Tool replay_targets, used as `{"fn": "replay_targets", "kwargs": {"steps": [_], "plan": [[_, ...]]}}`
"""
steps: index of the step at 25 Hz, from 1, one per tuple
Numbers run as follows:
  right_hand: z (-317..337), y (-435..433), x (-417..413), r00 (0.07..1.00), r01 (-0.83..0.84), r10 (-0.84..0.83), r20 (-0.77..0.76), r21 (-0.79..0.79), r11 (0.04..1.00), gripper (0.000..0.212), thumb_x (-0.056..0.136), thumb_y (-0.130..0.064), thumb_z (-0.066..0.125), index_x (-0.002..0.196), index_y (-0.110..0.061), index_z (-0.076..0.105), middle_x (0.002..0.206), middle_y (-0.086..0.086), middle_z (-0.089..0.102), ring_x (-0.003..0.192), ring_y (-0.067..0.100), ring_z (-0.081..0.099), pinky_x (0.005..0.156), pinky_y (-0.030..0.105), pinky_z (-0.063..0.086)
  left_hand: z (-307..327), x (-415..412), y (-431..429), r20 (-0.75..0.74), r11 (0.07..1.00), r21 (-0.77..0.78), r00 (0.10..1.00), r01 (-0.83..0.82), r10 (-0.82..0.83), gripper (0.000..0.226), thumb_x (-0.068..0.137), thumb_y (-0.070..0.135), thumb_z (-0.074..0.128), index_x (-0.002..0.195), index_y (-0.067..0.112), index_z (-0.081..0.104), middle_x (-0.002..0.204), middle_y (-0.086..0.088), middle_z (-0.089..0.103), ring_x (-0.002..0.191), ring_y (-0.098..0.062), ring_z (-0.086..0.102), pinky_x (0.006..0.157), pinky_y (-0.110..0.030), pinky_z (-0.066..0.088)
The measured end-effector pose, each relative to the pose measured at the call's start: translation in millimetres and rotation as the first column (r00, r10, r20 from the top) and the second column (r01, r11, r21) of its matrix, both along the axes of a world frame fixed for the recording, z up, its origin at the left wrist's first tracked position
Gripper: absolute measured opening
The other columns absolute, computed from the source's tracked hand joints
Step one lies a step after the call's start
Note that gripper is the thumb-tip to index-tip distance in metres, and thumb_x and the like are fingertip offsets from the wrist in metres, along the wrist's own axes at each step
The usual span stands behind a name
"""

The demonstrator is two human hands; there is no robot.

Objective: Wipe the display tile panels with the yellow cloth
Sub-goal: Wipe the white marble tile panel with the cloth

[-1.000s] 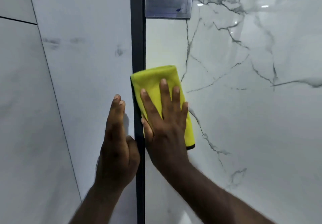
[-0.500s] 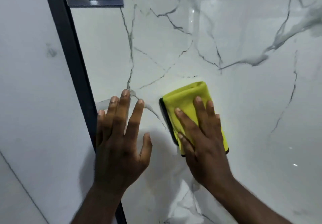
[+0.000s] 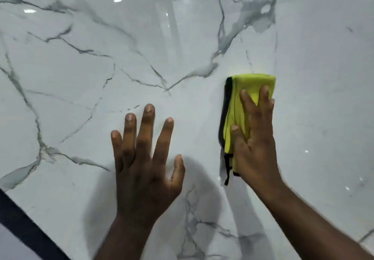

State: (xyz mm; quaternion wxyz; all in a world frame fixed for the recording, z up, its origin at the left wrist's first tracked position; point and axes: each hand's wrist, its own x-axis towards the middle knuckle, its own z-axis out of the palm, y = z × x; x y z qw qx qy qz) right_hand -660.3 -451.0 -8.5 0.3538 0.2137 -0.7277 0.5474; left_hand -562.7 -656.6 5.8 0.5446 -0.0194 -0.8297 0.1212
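My right hand (image 3: 257, 144) presses the folded yellow cloth (image 3: 236, 116) flat on the tile panel (image 3: 101, 67), fingers (image 3: 248, 103) straight, well apart from the dark frame (image 3: 20, 225) at its lower-left edge. My left hand (image 3: 145, 168) rests spread beside it, holding nothing. I'd make the pressure even and the strokes overlapping.

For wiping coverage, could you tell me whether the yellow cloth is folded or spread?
Folded: the yellow cloth shows stacked layers at its left edge.

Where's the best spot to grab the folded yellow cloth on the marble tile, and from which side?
Probably its left long edge, from the left: the yellow cloth shows stacked black-trimmed layers there, thick enough to pinch. The right hand lies flat over its right half, pressing it against the tile panel.
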Motion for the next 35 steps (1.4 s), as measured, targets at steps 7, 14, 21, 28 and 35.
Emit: {"fn": "replay_targets", "kwargs": {"steps": [7, 14, 21, 28, 35], "plan": [[-15, 54, -31, 0.99, 0.079, -0.041, -0.132, 0.296, 0.952, 0.069, 0.113, -0.02, 0.048, 0.167, -0.047, 0.015, 0.178, -0.014, -0.011, 0.165, 0.017, -0.015, 0.131, 0.056, 0.014, 16, -69, 82, -0.059, 0.996, -0.035, 0.995, 0.079, -0.081, 0.068, 0.101, 0.039, 0.065, 0.161, 0.011, 0.053, 0.177, -0.02, 0.027, 0.164, -0.042, 0.022, 0.134, -0.062, 0.011], [52, 163, -125, 0.996, 0.071, -0.07, 0.051, -0.025, 0.997, 0.076, 0.11, -0.015, 0.052, 0.168, -0.044, 0.014, 0.176, -0.02, -0.015, 0.163, 0.012, -0.02, 0.132, 0.039, 0.007, 28, -135, 159, -0.002, 0.987, -0.09, 0.991, 0.135, -0.136, 0.071, 0.096, 0.033, 0.068, 0.161, 0.01, 0.053, 0.177, -0.02, 0.028, 0.165, -0.042, 0.023, 0.135, -0.062, 0.01], [-17, 231, -149, 0.992, 0.069, -0.088, 0.087, 0.201, 0.977, 0.079, 0.109, -0.024, 0.055, 0.161, -0.06, 0.01, 0.174, -0.028, -0.015, 0.162, 0.004, -0.017, 0.118, 0.041, 0.037, 39, -192, 229, -0.02, 0.987, -0.13, 0.995, 0.098, -0.101, 0.069, 0.098, 0.036, 0.064, 0.162, 0.015, 0.052, 0.178, -0.014, 0.029, 0.166, -0.04, 0.021, 0.133, -0.064, 0.003], [12, 254, -190, 0.995, 0.081, -0.07, -0.064, 0.195, 0.977, 0.078, 0.106, -0.006, 0.057, 0.168, -0.036, 0.021, 0.177, -0.015, -0.011, 0.164, 0.015, -0.015, 0.134, 0.036, -0.001, 16, -234, 278, -0.032, 0.969, -0.232, 0.995, 0.084, -0.094, 0.069, 0.104, 0.036, 0.057, 0.168, 0.013, 0.042, 0.178, -0.011, 0.028, 0.166, -0.031, 0.021, 0.135, -0.06, 0.01], [28, 283, -203, 0.963, 0.187, -0.175, 0.207, -0.041, 0.982, 0.078, 0.107, -0.025, 0.062, 0.158, -0.064, 0.018, 0.173, -0.033, -0.003, 0.163, 0.002, 0.008, 0.131, 0.044, 0.027, 8, -235, 274, -0.016, 0.969, -0.231, 0.995, 0.092, -0.098, 0.073, 0.107, 0.034, 0.053, 0.172, 0.011, 0.03, 0.181, -0.012, 0.02, 0.167, -0.032, 0.015, 0.135, -0.061, 0.003]]}}
